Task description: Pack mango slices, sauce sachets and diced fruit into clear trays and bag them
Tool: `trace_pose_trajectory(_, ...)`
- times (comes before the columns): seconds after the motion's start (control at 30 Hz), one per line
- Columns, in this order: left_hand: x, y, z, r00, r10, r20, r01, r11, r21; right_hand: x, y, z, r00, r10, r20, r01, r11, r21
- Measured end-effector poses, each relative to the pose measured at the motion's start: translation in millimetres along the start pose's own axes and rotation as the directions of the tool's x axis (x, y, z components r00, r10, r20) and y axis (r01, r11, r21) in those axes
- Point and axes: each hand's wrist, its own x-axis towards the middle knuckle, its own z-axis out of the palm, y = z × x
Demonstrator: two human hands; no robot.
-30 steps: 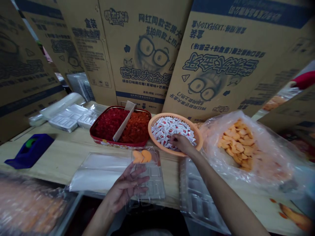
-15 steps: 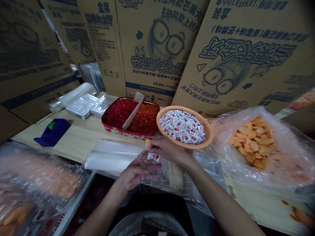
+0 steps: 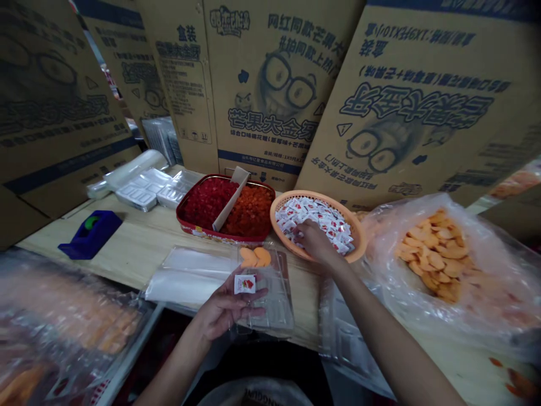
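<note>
My left hand (image 3: 226,307) holds a clear plastic tray (image 3: 274,307) by its left side, and fingers show through or over the plastic. Orange flat candy pieces (image 3: 255,257) lie at the tray's far end. Closer to me, a small white sachet with a red print (image 3: 245,283) rests by my left fingers. Over in the orange plastic basket (image 3: 359,239), my right hand (image 3: 313,237) has its fingers bent down onto a pile of the same sachets (image 3: 333,221). Its fingertips are partly hidden among them.
A red tin (image 3: 180,217) holds red and orange bits, split by a cardboard divider. Clear film bags (image 3: 186,279), a blue tape dispenser (image 3: 91,234) and empty trays (image 3: 141,189) are to the left. A bag of orange pieces (image 3: 439,254) lies right. Cardboard boxes (image 3: 262,84) stand behind.
My right hand has moved from the tray to the basket of sachets. The orange pieces and the sachet on the tray are now uncovered. My left hand stays at the tray.
</note>
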Motion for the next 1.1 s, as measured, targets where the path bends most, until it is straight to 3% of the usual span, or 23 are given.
trace_pose_trajectory(0.07, -1, 2, -1.8, 1.000, 0.017, -0.010, -0.017, 1.000, -0.006, 1, 4, -1, 0.999, 0.033, -0.018, -0.034, 0.999, -0.039)
trace_pose_trajectory(0.13, -2, 4, -2.9, 0.999, 0.039, -0.029, -0.039, 0.999, -0.013, -2, -3, -3, 0.991, 0.069, -0.111, -0.072, 0.997, -0.028)
trace_pose_trajectory(0.2, -3, 7, -3.2, 0.996, 0.061, -0.060, -0.063, 0.998, -0.020, -10, -20, -3, 0.983, 0.099, -0.157, -0.081, 0.989, 0.121)
trace_pose_trajectory(0.3, -5, 9, -2.4, 0.990, 0.098, -0.106, -0.101, 0.994, -0.029, -25, -50, 8, 0.997, 0.082, 0.014, -0.080, 0.898, 0.432)
trace_pose_trajectory(0.4, -7, 11, -2.1, 0.984, 0.129, -0.126, -0.135, 0.990, -0.041, -40, -72, 31, 0.985, 0.041, 0.167, -0.121, 0.854, 0.506)
trace_pose_trajectory(0.53, -14, 15, -6.5, 0.976, 0.146, -0.162, -0.156, 0.987, -0.050, -49, -80, 56, 0.979, -0.027, 0.203, -0.056, 0.917, 0.396)
trace_pose_trajectory(0.7, -29, 19, -18.7, 0.960, 0.169, -0.222, -0.190, 0.979, -0.075, -12, -81, 70, 0.990, -0.136, 0.023, 0.132, 0.982, 0.133)
trace_pose_trajectory(0.87, -43, 21, -31.4, 0.949, 0.202, -0.240, -0.230, 0.969, -0.092, 53, -80, 103, 0.976, -0.047, 0.213, 0.094, 0.972, -0.215)
trace_pose_trajectory(0.97, -50, 25, -37.9, 0.937, 0.224, -0.266, -0.257, 0.961, -0.097, 76, -79, 121, 0.967, -0.025, 0.254, 0.092, 0.963, -0.252)
trace_pose_trajectory(1.1, -55, 33, -46.8, 0.908, 0.280, -0.311, -0.323, 0.941, -0.098, 83, -77, 128, 0.955, -0.033, 0.296, 0.115, 0.958, -0.264)
